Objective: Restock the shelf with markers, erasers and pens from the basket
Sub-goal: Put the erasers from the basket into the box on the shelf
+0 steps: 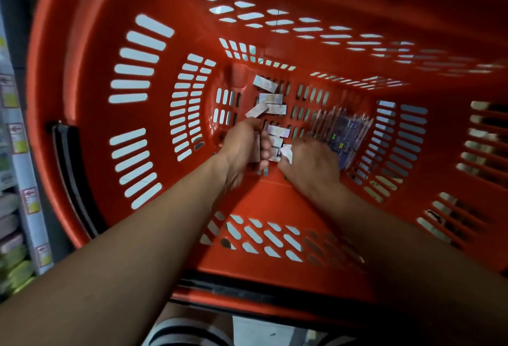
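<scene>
Nearest the camera, a striped black-and-white garment (189, 332) shows at the bottom edge, beside a strip of pale floor (264, 332). Above it runs the black near rim of the red plastic basket (90, 51), and both bare forearms reach over that rim and down to the basket's slotted bottom.

The left hand (243, 150) has its fingers curled around several small wrapped erasers (257, 145), with one eraser (257, 110) sticking out past its far side. The right hand (309, 161) lies palm down just right of the left hand, fingers bent over the basket bottom; a white wrapped eraser (287, 153) shows at its inner edge, pinched or merely touched, I cannot tell.

Beyond the left hand's knuckles, more loose erasers (270, 102) lie scattered on the bottom, some overlapping, one (265, 83) farthest off near the far wall. Their wrappers are pale with faint print, too blurred to read. Just beyond and to the right of the right hand lies a bundle of pens (342, 129) in clear wrapping with blue printing and small green marks; no word can be read.

Through the slots in the basket's walls a pale floor shows. Well to the left of the left arm, outside the basket, stand stacked goods (16, 208) with white tags bearing red arrows; their text is illegible.
</scene>
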A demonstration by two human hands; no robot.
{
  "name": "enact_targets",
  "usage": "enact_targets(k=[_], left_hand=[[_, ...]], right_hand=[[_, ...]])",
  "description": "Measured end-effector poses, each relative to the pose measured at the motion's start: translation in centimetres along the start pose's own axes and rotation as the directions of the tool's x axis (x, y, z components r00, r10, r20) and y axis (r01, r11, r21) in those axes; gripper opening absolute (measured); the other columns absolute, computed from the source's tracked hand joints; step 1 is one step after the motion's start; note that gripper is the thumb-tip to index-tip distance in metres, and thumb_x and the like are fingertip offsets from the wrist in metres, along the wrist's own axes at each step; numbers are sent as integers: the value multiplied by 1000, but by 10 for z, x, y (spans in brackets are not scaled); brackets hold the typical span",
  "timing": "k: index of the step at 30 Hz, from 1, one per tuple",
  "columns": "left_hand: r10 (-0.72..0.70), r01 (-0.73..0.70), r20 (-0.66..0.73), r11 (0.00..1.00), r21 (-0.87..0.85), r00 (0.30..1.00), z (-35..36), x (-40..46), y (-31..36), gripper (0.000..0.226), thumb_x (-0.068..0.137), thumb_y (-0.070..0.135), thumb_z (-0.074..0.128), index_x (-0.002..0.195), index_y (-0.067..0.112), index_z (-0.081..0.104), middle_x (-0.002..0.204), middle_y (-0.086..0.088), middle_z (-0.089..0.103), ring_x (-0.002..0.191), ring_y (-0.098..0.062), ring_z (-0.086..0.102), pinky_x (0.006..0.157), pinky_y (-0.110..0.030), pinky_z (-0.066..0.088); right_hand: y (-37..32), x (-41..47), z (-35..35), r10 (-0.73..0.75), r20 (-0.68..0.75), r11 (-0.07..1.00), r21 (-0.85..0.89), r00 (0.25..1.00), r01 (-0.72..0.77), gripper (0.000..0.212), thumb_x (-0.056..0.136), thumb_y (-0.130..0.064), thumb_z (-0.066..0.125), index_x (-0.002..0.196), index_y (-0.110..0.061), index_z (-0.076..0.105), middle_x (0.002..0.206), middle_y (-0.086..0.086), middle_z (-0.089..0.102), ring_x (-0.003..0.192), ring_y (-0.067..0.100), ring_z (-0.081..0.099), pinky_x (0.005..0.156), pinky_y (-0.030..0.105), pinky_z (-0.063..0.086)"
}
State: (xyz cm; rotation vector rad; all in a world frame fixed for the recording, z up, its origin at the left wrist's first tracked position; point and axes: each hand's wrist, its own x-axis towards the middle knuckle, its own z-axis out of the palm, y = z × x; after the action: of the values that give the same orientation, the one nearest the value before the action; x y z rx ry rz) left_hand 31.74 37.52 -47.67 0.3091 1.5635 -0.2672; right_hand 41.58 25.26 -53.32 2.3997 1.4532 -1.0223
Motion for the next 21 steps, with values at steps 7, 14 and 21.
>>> enact_targets(k=[7, 14, 21], left_hand=[[134, -134, 0, 990, -38, 991, 3, 0, -2, 43, 107, 32, 40, 117, 1, 69, 92, -14, 65, 72, -24, 64, 66, -26, 50], [186, -184, -37, 981, 62, 982, 3, -1, -2, 19, 100, 18, 54, 100, 5, 68, 73, -11, 66, 62, -24, 60, 44, -22, 41], [207, -201, -103, 977, 69, 973, -6, 8, -4, 27, 101, 15, 50, 77, 13, 62, 63, -1, 61, 47, -13, 55, 42, -21, 40]], right_hand=[[-37, -19, -31, 180, -15, 775, 617, 983, -133, 23, 84, -44, 71, 71, -34, 55, 66, -12, 64, 58, 0, 60, 52, 18, 47], [-30, -14, -34, 188, -36, 813, 566, 982, -135, 8, 98, -35, 57, 91, -36, 60, 78, -18, 62, 73, -4, 62, 54, 8, 37], [11, 2, -2, 24, 97, 999, -46, 995, -20, 39, 95, -21, 63, 134, -16, 61, 134, 10, 53, 124, 27, 53, 104, 41, 50]])
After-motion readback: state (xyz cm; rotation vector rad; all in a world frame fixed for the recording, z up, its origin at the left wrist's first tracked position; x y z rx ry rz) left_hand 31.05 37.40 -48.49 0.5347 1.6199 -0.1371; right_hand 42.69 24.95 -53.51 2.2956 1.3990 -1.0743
